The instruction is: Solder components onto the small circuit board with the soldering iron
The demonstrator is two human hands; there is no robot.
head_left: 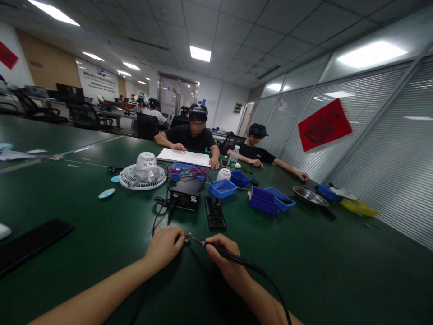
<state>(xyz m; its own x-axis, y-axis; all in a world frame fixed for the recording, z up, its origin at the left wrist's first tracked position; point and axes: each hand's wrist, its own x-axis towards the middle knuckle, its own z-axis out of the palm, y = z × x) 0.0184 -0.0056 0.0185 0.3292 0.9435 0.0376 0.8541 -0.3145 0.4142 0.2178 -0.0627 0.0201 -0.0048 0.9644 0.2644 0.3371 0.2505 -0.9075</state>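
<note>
My right hand (226, 253) is closed round the black handle of a soldering iron (233, 257), its cable curving down to the right. The iron's metal tip points left and meets a small green circuit piece (187, 238). Beside that piece, my left hand (165, 245) rests low over the table with its fingers pressed together at the piece's left edge. A black power box (185, 194) with cables stands beyond my left hand, and a black iron stand (215, 213) lies beyond the space between my hands.
On the green table (304, 271) are a white fan part (144, 174), blue bins (222, 188), a metal plate (310, 197), a yellow tray (360, 207), a bottle (233, 158) and a black slab (34, 241). Two people sit across, one at a white board (184, 157).
</note>
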